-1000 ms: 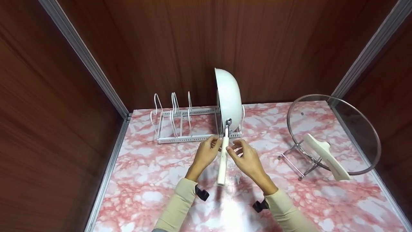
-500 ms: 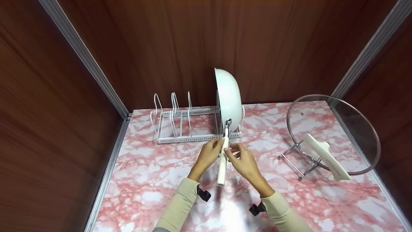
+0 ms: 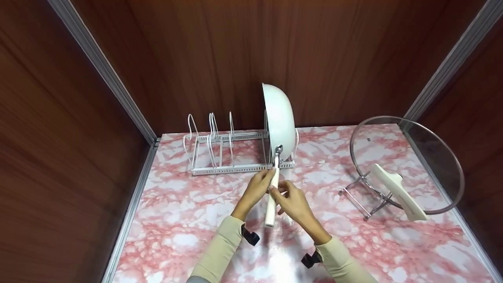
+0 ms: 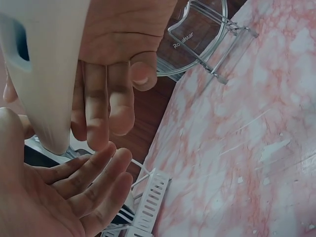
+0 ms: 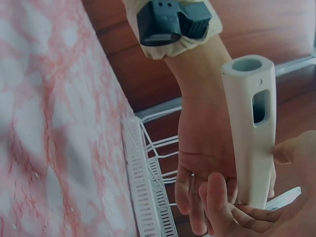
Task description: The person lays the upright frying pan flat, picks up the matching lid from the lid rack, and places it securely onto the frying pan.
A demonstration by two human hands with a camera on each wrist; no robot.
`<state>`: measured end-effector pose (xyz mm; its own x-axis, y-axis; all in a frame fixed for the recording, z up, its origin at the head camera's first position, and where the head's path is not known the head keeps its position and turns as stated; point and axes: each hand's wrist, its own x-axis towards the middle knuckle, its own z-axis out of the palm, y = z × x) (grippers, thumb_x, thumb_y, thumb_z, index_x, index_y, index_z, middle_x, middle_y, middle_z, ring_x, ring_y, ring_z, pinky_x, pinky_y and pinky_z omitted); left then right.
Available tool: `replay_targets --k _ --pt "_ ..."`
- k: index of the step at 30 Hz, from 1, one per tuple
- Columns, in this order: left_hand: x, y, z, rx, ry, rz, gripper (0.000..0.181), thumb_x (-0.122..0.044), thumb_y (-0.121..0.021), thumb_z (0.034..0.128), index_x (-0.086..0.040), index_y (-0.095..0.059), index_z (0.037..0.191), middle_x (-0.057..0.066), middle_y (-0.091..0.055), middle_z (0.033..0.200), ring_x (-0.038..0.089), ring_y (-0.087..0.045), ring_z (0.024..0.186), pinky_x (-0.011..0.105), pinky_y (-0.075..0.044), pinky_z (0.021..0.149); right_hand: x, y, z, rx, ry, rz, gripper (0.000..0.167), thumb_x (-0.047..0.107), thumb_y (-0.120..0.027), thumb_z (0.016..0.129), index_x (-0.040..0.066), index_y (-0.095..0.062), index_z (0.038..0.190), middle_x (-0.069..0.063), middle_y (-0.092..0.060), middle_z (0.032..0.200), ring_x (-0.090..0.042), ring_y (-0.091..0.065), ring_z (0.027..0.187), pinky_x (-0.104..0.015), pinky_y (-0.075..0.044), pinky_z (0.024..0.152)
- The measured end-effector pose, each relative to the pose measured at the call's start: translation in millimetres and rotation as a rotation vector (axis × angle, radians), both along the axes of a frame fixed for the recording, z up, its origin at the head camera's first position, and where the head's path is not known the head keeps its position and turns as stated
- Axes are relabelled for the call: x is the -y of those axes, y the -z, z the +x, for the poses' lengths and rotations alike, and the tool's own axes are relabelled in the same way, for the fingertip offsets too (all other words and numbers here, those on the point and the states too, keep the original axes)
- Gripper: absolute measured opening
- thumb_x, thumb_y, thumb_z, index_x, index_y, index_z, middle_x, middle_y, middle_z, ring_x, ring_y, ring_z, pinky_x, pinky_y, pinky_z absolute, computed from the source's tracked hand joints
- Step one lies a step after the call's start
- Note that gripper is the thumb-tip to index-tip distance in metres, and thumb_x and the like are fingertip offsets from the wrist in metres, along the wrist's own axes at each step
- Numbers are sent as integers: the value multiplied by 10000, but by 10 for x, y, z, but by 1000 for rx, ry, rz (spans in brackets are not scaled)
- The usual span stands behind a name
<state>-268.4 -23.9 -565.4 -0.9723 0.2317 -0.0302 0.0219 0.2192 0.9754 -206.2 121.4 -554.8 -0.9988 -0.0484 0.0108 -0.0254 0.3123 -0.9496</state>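
A white wok point(image 3: 281, 118) stands on its side in the right end of a white wire pan rack point(image 3: 232, 169). Its cream handle point(image 3: 271, 214) points toward me. My left hand point(image 3: 255, 190) pinches the handle near the pan, thumb over the top and the other fingers extended. Just behind it, my right hand point(image 3: 294, 204) lays its thumb across the handle, its other fingers loose. In the left wrist view, the handle point(image 4: 54, 84) hides part of the right palm point(image 4: 123, 34). The hollow handle end point(image 5: 249, 74) shows in the right wrist view.
At the right, a glass lid point(image 3: 428, 157) with a cream grip point(image 3: 401, 190) leans on a chrome stand point(image 3: 357, 202). Several rack dividers point(image 3: 212, 145) rise left of the wok. Brown wood-look panels point(image 3: 334, 59) surround the pink marbled tabletop point(image 3: 188, 236).
My right hand has moved left and slightly toward me along the handle, its thumb now across it. My left hand has shifted right onto the handle. The wok and lid stay put.
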Motion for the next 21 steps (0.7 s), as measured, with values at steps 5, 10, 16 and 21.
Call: replay_targets --k 5,10,16,21 --pt "-16 9 6 68 25 110 421 -474 -500 1104 -121 -676 959 -23 -602 856 122 -597 815 256 -528 742 48 17 30 60 -15 -51 396 308 -694 1022 1 -655 1269 -136 -750 989 -175 -716 698 -420 -616 488" --pt "-36 14 13 91 37 190 461 -451 -486 1109 -55 -700 1007 -32 -617 879 122 -584 855 271 -488 826 74 22 39 76 -3 -17 423 353 -715 1000 32 -678 1274 -121 -763 999 -190 -731 840 -388 -627 532" --pt "-63 30 16 120 82 280 538 -433 -479 1112 54 -708 1131 11 -725 903 131 -666 853 287 -526 870 95 23 55 149 -33 -133 489 320 -729 993 -40 -619 1306 -209 -761 1029 -157 -720 768 -349 -627 574" --pt "-79 41 10 139 119 324 465 -412 -471 1120 -10 -702 1151 142 -783 995 157 -715 864 295 -562 860 120 30 66 220 -78 -260 493 257 -721 996 -64 -553 1330 -202 -735 968 -181 -721 713 -318 -613 562"
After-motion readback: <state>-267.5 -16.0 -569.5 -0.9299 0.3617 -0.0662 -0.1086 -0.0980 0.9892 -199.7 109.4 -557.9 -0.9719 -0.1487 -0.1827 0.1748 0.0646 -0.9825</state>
